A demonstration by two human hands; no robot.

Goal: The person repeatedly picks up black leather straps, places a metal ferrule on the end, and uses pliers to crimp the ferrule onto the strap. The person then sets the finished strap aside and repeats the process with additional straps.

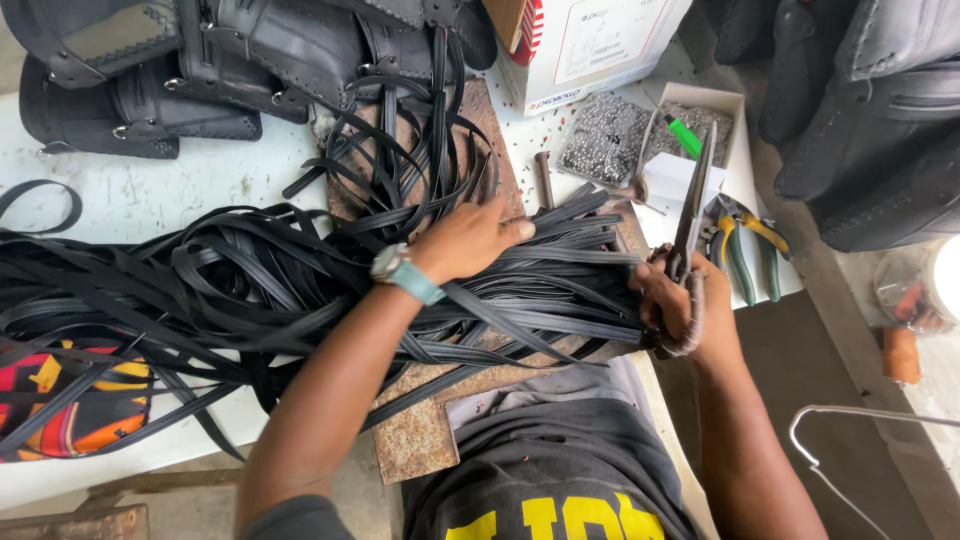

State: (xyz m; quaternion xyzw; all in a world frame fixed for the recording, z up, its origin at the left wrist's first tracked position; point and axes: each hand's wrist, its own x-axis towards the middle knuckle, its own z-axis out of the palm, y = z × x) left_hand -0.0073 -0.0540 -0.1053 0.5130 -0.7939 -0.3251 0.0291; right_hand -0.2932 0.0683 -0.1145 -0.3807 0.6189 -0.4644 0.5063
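Observation:
A thick bundle of long black straps [250,290] lies across the white worktable [150,190] and a rusty metal plate [420,440]. My left hand [470,240], with a teal-banded watch on the wrist, presses flat on the bundle near its right end. My right hand [675,305] grips the wrapped handles of large scissors [692,210], blades pointing away from me, at the strap ends.
Black leather bags [250,50] are piled at the far edge and at the right [870,120]. A white box [590,45], trays of small metal studs [605,135], a punch [543,180] and yellow-green pliers [745,250] sit nearby. A colourful cloth [70,410] lies at left.

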